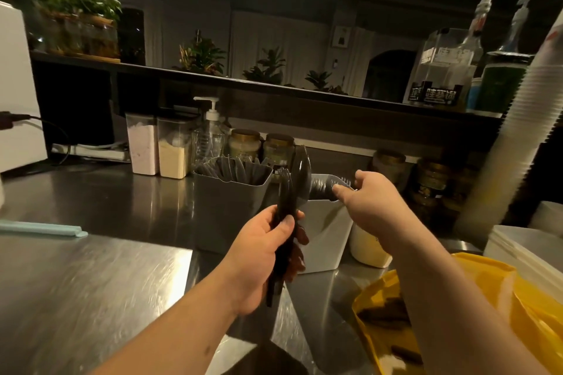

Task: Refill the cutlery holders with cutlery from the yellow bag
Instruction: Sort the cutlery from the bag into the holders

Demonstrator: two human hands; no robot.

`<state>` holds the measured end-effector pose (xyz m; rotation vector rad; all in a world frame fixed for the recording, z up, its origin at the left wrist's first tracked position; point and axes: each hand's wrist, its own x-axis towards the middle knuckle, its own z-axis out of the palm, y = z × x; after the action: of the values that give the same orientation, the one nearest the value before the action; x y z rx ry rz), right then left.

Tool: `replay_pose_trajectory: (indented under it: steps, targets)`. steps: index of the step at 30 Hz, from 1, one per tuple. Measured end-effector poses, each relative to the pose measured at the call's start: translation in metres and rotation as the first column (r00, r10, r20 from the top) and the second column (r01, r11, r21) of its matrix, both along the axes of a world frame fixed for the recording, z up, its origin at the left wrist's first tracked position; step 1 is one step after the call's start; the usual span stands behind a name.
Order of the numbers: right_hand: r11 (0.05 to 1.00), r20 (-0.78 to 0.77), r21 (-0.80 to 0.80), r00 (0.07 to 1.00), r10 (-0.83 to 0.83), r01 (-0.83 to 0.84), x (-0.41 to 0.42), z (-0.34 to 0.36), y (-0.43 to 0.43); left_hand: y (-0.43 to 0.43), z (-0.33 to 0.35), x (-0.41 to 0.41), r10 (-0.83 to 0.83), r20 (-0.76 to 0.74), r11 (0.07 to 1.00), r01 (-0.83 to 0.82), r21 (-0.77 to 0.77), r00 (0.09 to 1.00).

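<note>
In the head view, we are clenching our left hand (pixel 262 256) round the handles of a dark bundle of forks and spoons (pixel 300 170), holding it upright just in front of the grey holder (pixel 228 210), which is already carrying standing cutlery. Our right hand (pixel 371 201) is pinching one end of a nested grey stack of spoons (pixel 323 189) lying across the mouth of the white holder (pixel 323 237). The yellow bag (pixel 536 307) is sitting open on the steel counter (pixel 91 283) under our right forearm, with more dark pieces inside. To seat the stack well, we are likely needing to tip it upright and lower it together, keeping the left bundle clear of the rim.
</note>
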<state>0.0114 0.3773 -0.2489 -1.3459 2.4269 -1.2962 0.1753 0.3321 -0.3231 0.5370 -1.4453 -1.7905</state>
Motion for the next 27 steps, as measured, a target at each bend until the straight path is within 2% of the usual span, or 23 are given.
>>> replay_pose_trajectory:
  steps: [3, 5, 7, 9, 11, 16, 27]
  targets:
    - [0.969, -0.033, -0.232, 0.996, 0.085, -0.091, 0.013, -0.016, 0.014, 0.000, 0.002, -0.001, 0.038, -0.006, 0.999, -0.038, 0.000, 0.999]
    - [0.945, 0.005, -0.250, 0.975, 0.221, -0.213, 0.028, -0.029, 0.018, 0.000, 0.002, -0.002, 0.027, -0.032, 1.000, -0.027, 0.009, 0.999]
    - [0.924, 0.138, -0.264, 0.937, 0.320, -0.276, 0.040, -0.041, 0.017, 0.001, 0.002, -0.002, 0.033, -0.020, 0.999, -0.033, -0.006, 0.999]
    - [0.905, 0.271, -0.324, 0.889, 0.369, -0.277, 0.044, -0.046, 0.015, 0.002, 0.002, -0.002, 0.049, -0.005, 0.999, -0.049, -0.015, 0.999]
    - [0.895, 0.321, -0.357, 0.865, 0.386, -0.267, 0.045, -0.045, 0.013, 0.002, 0.003, -0.002, 0.056, -0.017, 0.998, -0.056, -0.008, 0.998]
    - [0.885, 0.357, -0.375, 0.839, 0.411, -0.275, 0.046, -0.043, 0.011, 0.001, 0.003, -0.002, 0.099, -0.055, 0.995, -0.098, 0.026, 0.994]
    - [0.845, 0.431, -0.500, 0.791, 0.435, -0.191, 0.047, -0.055, 0.012, -0.004, -0.003, -0.005, 0.052, -0.067, 0.997, -0.049, 0.051, 0.996]
